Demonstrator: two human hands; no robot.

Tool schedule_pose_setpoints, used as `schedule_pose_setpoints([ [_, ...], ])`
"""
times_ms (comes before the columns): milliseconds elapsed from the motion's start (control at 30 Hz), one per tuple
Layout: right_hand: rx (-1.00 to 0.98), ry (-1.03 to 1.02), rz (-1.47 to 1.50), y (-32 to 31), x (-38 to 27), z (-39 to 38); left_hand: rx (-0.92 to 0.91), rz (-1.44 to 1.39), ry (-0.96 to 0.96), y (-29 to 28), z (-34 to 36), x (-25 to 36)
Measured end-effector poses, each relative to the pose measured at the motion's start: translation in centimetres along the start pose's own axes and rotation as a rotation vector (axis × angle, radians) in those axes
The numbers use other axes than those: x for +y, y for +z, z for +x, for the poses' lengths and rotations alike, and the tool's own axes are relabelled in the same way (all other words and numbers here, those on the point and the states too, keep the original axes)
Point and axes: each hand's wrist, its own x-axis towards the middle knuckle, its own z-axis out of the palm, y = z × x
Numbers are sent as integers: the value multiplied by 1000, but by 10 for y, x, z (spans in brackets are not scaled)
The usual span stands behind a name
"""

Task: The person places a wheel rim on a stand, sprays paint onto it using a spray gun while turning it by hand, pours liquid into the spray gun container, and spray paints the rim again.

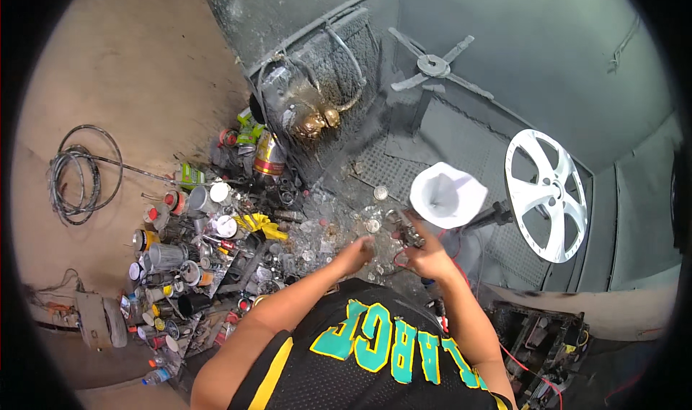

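My right hand (pixel 430 258) is closed round a metallic spray gun (pixel 411 231), its index finger pointing forward along it. A thin red hose (pixel 457 248) runs by that hand. My left hand (pixel 355 256) is curled, a little apart from the right; whatever its fingers may hold is hidden. Just ahead of the left hand is a small round cup (pixel 372 226), and a second one (pixel 380 192) lies farther off. Beyond the right hand is a white funnel-shaped piece (pixel 448 197). A white spoked wheel rim (pixel 549 195) stands tilted farther right.
Cans and jars (pixel 167 255) crowd the left, with a yellow glove (pixel 261 226) among them. A paint-crusted panel (pixel 317 85) stands ahead. A grey four-armed stand (pixel 434 65) is at the back. A coiled hose (pixel 85 183) lies far left, a dark rack (pixel 537 341) near right.
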Motion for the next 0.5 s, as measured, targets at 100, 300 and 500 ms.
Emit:
schedule_pose_setpoints([
  [100, 44, -18, 67, -29, -44, -23, -377, 609, -68, 9, -26, -30],
  [300, 101, 135, 213, -65, -94, -68, -655, 531, 44, 6, -58, -69],
  [500, 128, -40, 175, -86, -100, -117, -510, 431, -333, 47, -57, -35],
])
